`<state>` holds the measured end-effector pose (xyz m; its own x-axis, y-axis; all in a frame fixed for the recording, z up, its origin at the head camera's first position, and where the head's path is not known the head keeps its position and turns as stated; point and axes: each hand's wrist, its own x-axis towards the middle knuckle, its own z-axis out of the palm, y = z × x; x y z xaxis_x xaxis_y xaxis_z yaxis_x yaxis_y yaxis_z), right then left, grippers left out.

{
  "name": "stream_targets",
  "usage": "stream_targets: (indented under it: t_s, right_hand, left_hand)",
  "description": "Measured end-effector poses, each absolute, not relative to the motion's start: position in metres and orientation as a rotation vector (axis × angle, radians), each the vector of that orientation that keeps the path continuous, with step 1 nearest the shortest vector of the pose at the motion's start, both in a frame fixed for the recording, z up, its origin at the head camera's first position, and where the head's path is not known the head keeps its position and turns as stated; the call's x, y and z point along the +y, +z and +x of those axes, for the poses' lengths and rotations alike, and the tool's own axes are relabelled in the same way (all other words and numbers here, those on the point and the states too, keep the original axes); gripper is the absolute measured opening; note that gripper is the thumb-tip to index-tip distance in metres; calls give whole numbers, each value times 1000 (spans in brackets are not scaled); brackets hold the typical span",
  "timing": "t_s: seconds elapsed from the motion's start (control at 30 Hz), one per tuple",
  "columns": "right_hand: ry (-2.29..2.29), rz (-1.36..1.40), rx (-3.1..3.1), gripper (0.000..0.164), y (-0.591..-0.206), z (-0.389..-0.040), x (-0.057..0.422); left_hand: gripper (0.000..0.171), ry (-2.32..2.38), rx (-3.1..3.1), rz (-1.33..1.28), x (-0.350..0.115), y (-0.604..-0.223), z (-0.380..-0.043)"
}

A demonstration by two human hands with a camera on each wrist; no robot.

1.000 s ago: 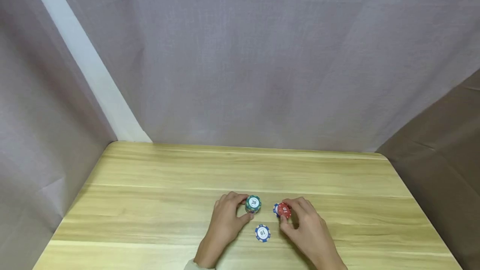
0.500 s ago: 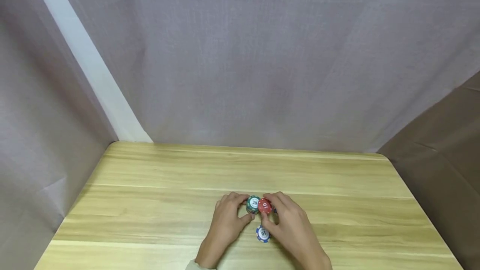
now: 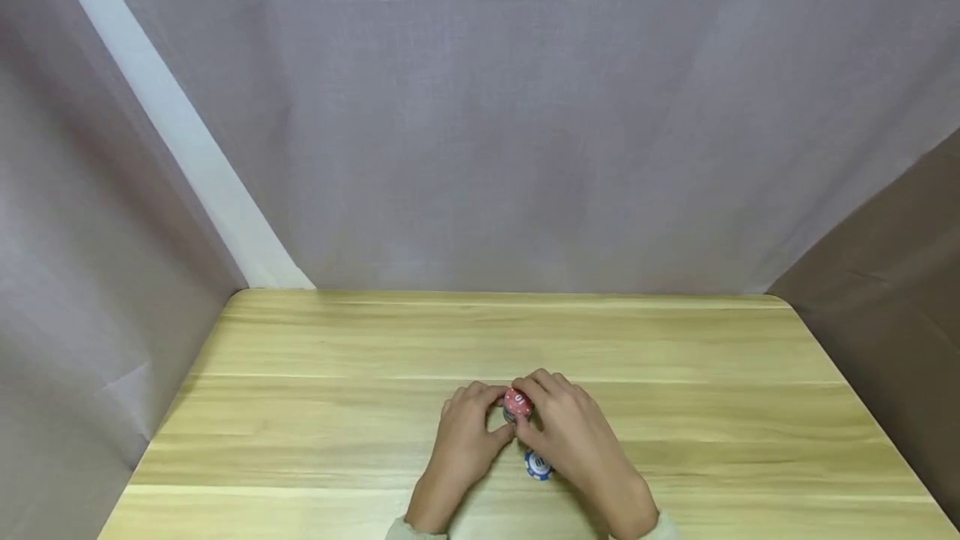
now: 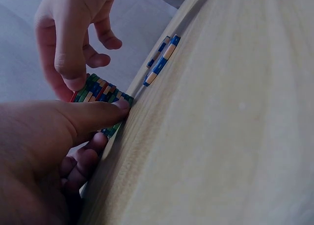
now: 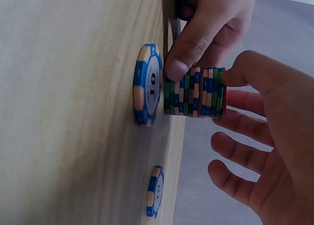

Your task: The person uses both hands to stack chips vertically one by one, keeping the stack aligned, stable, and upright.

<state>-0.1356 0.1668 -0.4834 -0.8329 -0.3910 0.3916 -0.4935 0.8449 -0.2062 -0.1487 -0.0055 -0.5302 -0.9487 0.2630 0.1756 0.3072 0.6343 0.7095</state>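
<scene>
A tall stack of poker chips (image 5: 189,93), mostly green and blue with red among them, stands upright on the table. Low on the stack, my left hand (image 3: 463,433) holds it between thumb and fingers. My right hand (image 3: 568,425) pinches a red poker chip (image 3: 517,401), marked 10, by its edges at the top of the stack. In the right wrist view the red chip lies against the topmost chips; whether it bears its weight there I cannot tell. The right hand's other fingers (image 5: 240,154) are spread apart.
One blue-and-white chip (image 3: 538,465) lies flat on the wooden table (image 3: 337,432), nearer the person than the stack. A second blue chip (image 5: 155,191) shows farther off in the right wrist view; the right hand covers it in the head view. Grey curtains (image 3: 450,123) hang behind.
My right hand has lifted the red chip off a blue chip and carried it left, onto the top of the stack. The left hand has kept its hold at the stack.
</scene>
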Motion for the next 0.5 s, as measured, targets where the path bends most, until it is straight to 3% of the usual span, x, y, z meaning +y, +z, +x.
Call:
stream_targets:
  t_s: [0.5]
  right_hand:
    - [470,620,-2795,40,-477,-132,168]
  left_hand:
    - [46,-1253,-2794,-480,-5,-530,-148]
